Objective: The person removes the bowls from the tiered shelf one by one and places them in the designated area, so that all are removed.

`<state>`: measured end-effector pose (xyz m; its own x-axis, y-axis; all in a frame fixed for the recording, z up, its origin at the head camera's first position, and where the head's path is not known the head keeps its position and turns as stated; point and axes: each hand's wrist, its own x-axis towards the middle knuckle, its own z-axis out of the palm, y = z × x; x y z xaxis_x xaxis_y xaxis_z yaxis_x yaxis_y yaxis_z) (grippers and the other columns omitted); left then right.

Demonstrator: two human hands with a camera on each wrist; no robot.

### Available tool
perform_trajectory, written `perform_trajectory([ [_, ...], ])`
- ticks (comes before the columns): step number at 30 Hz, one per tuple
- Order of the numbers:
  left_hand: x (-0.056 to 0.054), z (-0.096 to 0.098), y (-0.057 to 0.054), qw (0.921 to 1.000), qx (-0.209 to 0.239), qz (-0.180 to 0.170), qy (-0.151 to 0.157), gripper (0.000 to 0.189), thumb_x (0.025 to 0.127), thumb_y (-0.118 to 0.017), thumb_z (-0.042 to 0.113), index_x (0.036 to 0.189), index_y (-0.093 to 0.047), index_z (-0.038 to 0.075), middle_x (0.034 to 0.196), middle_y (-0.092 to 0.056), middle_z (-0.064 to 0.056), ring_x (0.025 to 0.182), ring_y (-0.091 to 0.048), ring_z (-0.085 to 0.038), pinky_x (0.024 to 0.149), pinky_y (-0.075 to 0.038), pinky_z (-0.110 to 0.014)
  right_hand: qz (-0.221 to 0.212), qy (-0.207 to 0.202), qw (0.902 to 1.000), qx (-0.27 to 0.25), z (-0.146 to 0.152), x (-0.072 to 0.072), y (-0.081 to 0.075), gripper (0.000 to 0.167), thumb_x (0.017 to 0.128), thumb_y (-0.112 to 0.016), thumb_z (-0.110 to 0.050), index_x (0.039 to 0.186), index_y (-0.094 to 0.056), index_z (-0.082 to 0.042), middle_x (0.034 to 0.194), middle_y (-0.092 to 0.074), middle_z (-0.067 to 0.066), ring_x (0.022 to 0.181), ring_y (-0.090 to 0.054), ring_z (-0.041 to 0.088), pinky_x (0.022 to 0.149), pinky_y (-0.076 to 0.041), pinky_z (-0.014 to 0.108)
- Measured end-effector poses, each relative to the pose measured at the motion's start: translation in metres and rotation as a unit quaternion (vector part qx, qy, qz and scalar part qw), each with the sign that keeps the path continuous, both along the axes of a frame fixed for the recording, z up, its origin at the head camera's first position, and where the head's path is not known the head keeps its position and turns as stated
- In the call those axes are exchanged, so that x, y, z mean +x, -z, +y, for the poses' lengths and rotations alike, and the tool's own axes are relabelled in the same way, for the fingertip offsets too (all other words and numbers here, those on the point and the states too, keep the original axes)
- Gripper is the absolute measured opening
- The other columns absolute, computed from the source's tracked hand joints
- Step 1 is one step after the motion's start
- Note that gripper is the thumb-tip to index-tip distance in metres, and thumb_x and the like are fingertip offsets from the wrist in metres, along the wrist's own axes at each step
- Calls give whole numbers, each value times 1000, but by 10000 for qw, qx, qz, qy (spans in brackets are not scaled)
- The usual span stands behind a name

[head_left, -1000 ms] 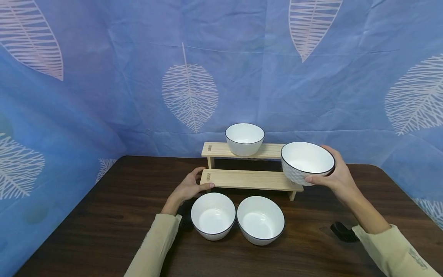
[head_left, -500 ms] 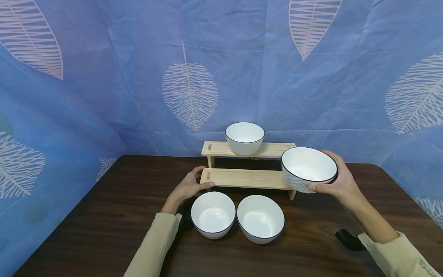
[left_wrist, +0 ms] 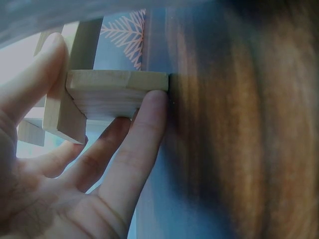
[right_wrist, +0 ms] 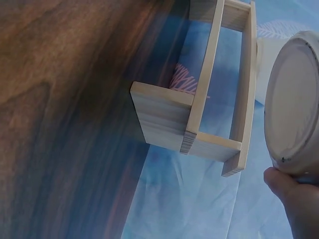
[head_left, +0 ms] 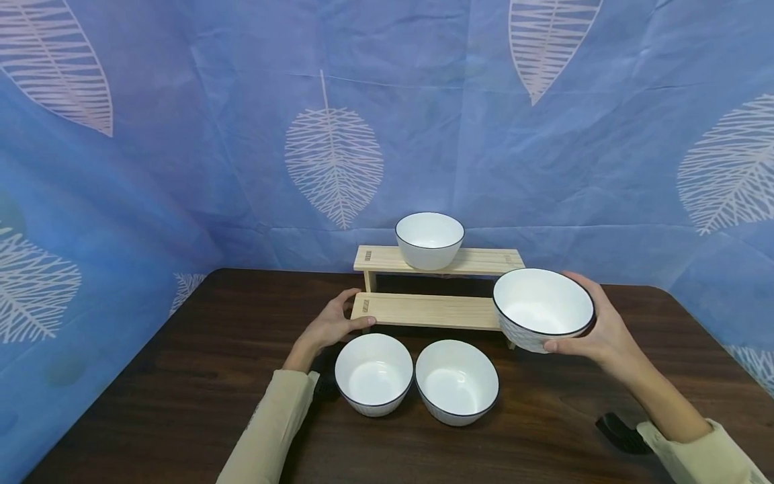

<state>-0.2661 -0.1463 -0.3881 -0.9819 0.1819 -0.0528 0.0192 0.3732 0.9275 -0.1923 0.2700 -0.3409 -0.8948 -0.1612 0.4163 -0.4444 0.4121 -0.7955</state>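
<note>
My right hand point(head_left: 607, 336) grips a white bowl point(head_left: 541, 306) with a dark rim, thumb on the near side, fingers partly hidden behind it. The bowl is raised in front of the right end of a two-tier wooden stand point(head_left: 435, 311); the right wrist view shows its underside point(right_wrist: 294, 99). At the stand's left end my left hand point(head_left: 329, 324) holds the lower tier, thumb over the board and fingers by its leg point(left_wrist: 117, 92). Another white bowl point(head_left: 429, 243) sits on the upper tier. Two more, a left bowl point(head_left: 373, 375) and a right bowl point(head_left: 457, 383), stand side by side before the stand.
The stand and the front bowls rest on a dark wooden table point(head_left: 199, 376). Behind it hangs a blue cloth point(head_left: 411, 154) with white leaf prints. A black strap point(head_left: 623, 433) shows by the right sleeve.
My right hand has brought the bowl lower, nearer and slightly right, uncovering the right end of the upper tier. The left hand keeps its hold; the other bowls stay put.
</note>
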Motion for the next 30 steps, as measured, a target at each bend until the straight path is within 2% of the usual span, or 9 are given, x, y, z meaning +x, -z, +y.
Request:
perform_trajectory([
  [4, 0, 0, 0, 10000, 25, 14, 30, 80, 93, -76, 9, 157, -29, -1, 143, -47, -30, 105, -66, -38, 83, -56, -55, -60, 3, 10000, 36, 2, 3, 2, 107, 71, -80, 13, 159, -24, -11, 142, -33, 2, 109, -48, 1, 73, -51, 17],
  [14, 0, -2, 1, 10000, -31, 31, 54, 81, 93, -76, 11, 157, -29, -1, 143, -48, -30, 107, -65, -38, 83, -56, -54, -235, -37, 9997, 50, 3, 8, 10, 107, 71, -79, 13, 159, -21, -8, 144, -30, 14, 107, -50, -2, 72, -53, 20],
  [20, 0, -2, 0, 10000, -41, 25, 3, 81, 93, -76, 11, 157, -28, -2, 143, -47, -30, 108, -65, -39, 83, -56, -55, -139, -62, 9998, 133, 4, 8, 14, 107, 68, -81, 13, 157, -23, -4, 140, -36, 9, 105, -52, -3, 73, -52, 19],
  [30, 0, -1, 1, 10000, -8, 1, 24, 80, 93, -76, 10, 157, -29, -1, 143, -47, -30, 107, -65, -38, 83, -56, -54, -144, -229, 9995, 188, 10, 13, 24, 110, 66, -82, 15, 156, -29, -22, 134, -40, -4, 102, -57, -1, 72, -54, 22],
])
